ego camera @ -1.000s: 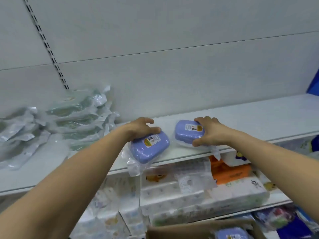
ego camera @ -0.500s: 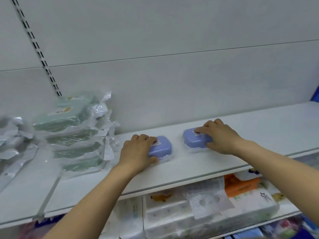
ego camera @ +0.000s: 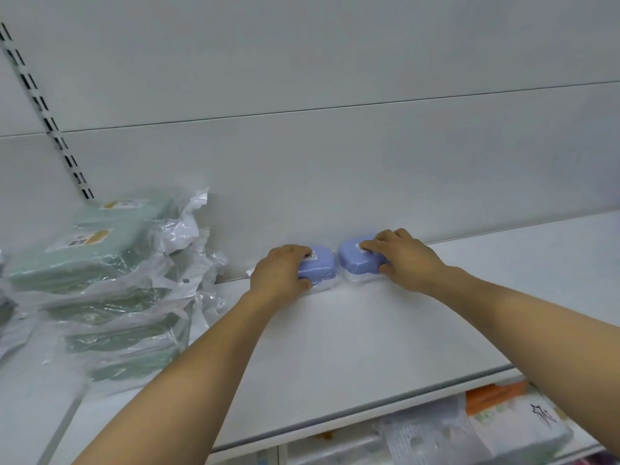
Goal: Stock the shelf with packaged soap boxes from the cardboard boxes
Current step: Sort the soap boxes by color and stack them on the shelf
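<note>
Two blue soap boxes in clear plastic wrap lie side by side at the back of the white shelf (ego camera: 369, 337), against the rear panel. My left hand (ego camera: 278, 271) grips the left blue soap box (ego camera: 318, 268), with fingers over its top and the thumb at its front. The right blue soap box (ego camera: 355, 261) is held the same way by my right hand (ego camera: 402, 260). The two boxes nearly touch. No cardboard box is in view.
A stack of green soap boxes (ego camera: 100, 283) in crinkled plastic wrap stands on the shelf to the left. Packaged goods (ego camera: 503, 427) fill the lower shelf at the bottom right. A slotted upright (ego camera: 43, 109) runs up the back panel at the left.
Both hands have pushed the blue soap boxes from the shelf's front edge back to the rear panel. The boxes have come closer together.
</note>
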Motion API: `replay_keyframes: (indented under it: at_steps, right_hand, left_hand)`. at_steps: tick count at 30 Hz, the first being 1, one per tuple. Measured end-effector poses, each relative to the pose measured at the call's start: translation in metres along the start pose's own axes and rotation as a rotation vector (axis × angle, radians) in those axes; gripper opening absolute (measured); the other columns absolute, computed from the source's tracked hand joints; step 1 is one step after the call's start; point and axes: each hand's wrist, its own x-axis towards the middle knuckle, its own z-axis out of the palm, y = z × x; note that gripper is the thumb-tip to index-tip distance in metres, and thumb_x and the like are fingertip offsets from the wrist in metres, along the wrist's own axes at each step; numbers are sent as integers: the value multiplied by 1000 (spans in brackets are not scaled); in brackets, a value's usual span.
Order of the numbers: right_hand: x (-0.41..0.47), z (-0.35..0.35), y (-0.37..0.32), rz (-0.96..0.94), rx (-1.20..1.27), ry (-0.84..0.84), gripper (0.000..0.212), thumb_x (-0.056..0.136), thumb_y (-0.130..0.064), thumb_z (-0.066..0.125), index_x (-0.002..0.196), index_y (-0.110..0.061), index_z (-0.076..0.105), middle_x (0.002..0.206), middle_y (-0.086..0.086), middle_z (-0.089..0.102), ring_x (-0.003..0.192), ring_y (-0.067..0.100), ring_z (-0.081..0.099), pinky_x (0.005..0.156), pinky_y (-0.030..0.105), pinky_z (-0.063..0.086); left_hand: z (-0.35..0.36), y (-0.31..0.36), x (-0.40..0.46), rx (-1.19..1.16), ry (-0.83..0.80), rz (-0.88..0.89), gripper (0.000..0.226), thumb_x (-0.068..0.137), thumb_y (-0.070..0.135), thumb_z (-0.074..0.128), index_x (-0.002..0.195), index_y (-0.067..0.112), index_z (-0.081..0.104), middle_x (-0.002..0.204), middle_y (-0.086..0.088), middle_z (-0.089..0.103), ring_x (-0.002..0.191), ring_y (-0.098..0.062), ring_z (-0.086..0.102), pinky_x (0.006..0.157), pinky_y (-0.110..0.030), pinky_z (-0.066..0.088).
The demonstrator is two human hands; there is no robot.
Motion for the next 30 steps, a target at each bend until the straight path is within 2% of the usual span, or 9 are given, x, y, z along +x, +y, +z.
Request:
replay_keyframes:
  at_steps: [5,9,12,14,16,19,22,25,30]
  right_hand:
    - [8,1,-4,-4,-70,-16,50,96,-21,48,143,-32,39,138,0,42,122,24,38,92,36,41]
    - [3,-6,-12,9,-113,-66,55,93,-35,53,145,-32,35,149,1,32,133,25,32,101,38,34]
    - [-18,-15,-19,-21,13,63,59,92,-45,57,146,-30,37,155,1,29,140,23,28,107,38,29]
    - [-45,-22,-24,-87,91,204,58,92,-43,59,145,-26,41,152,2,36,138,24,34,107,39,29]
    - [-76,-29,-27,-137,142,283,59,91,-41,60,145,-24,41,151,2,39,135,24,39,104,39,33]
    - [-128,-39,-27,-137,205,304,61,92,-44,57,147,-27,34,150,-6,37,127,19,43,88,37,44]
    - [-181,-43,-16,-177,235,331,57,90,-46,51,141,-23,43,142,-1,47,118,23,51,79,39,51]
    - [-232,-39,5,-244,248,273,56,86,-47,45,136,-21,50,133,1,52,112,24,56,77,39,53]
    - [-320,-4,57,-253,302,159,46,87,-33,62,131,-20,56,127,1,56,107,22,58,72,37,53]
  left_hand:
    - [-1,0,-1,57,-9,-2,60,88,30,63,144,27,41,149,5,41,134,-22,38,104,-32,36]
    - [-10,9,-7,180,-12,-9,62,89,39,61,145,28,38,149,3,41,137,-21,36,109,-34,29]
    - [-19,26,-33,138,81,-3,72,90,46,61,151,23,30,153,3,37,146,-22,23,116,-37,20]
    - [-20,43,-65,61,213,10,72,90,51,60,150,22,33,151,2,41,146,-25,25,116,-40,19]
    - [-18,66,-101,22,292,-2,72,89,58,55,148,21,37,146,0,47,140,-28,34,115,-44,23]
    - [-10,104,-154,16,307,-47,71,90,64,47,147,23,37,144,0,49,134,-25,41,112,-42,29]
    - [3,144,-202,-18,324,-45,70,87,65,40,143,23,43,137,-1,55,126,-24,50,102,-40,40]
    - [25,177,-242,-17,281,-19,65,88,62,39,140,23,46,130,0,58,118,-21,54,94,-38,46]
    - [101,226,-301,-151,131,-74,64,88,61,44,138,22,48,132,1,57,120,-19,53,96,-37,46]
